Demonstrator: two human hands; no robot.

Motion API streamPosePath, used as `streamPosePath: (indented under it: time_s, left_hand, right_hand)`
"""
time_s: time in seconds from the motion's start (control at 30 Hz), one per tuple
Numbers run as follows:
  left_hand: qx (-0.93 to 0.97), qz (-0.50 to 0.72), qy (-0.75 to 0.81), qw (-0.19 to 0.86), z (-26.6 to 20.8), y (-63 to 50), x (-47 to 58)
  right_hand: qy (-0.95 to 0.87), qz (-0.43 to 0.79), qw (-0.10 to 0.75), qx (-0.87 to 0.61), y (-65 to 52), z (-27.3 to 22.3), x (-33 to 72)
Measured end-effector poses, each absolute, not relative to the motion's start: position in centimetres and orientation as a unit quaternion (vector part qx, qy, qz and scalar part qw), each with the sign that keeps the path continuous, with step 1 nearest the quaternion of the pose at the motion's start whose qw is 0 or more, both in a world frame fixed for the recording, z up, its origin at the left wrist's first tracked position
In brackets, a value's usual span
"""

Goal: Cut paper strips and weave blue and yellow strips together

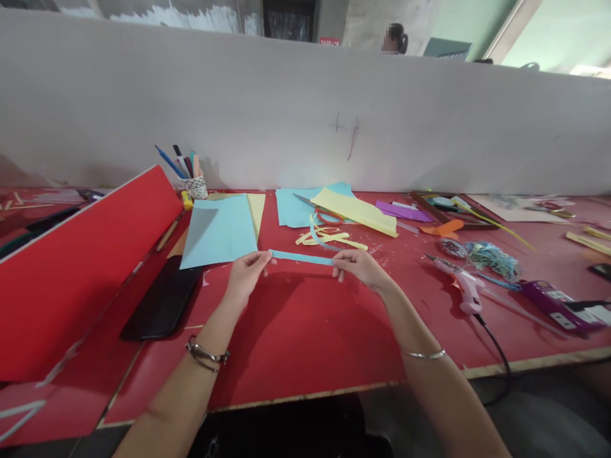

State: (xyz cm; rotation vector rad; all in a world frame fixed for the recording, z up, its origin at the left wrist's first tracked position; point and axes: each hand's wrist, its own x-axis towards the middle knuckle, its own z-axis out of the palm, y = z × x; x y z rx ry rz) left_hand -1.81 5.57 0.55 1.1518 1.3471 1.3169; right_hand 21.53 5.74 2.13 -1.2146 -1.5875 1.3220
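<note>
A narrow light-blue paper strip (302, 257) is stretched level between my two hands, above the red tabletop. My left hand (248, 272) pinches its left end, and my right hand (357, 266) pinches it near the right. Part of the strip appears to curl up behind my right hand. Just beyond lie several cut yellow paper strips (346, 240) in a loose heap. Scissors with orange handles (330, 219) rest partly beneath a yellow sheet (358, 210), on top of blue sheets (291, 207). Left of my left hand is another light-blue sheet (222, 232).
A black phone-like slab (162, 305) and a leaning red board (90, 267) are on the left, with a pen cup (195, 186) behind. At right are a pink glue gun (465, 289) with a cord, a yarn bundle (494, 259) and a purple power strip (558, 305). A white partition (238, 114) stands behind.
</note>
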Motion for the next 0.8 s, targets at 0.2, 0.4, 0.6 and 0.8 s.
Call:
streamPosePath:
  time_s: [0.2, 0.4, 0.6, 0.8]
  left_hand:
    - [0.475, 0.536, 0.543, 0.439, 0.6, 5.5, -1.7]
    - [0.478, 0.532, 0.543, 0.440, 0.6, 5.4, -1.6]
    - [0.460, 0.536, 0.557, 0.437, 0.5, 5.3, -1.3]
    - [0.408, 0.558, 0.582, 0.428, -0.2, 5.7, -1.7]
  right_hand:
    - [-0.598, 0.489, 0.398, -0.496, 5.9, 1.9, 21.3]
    - [-0.624, 0.431, 0.401, -0.514, 6.0, 1.5, 20.8]
    - [-0.650, 0.330, 0.401, -0.555, 6.3, 0.6, 21.0]
    - [-0.740, 0.103, 0.353, -0.563, 7.0, -0.3, 21.5]
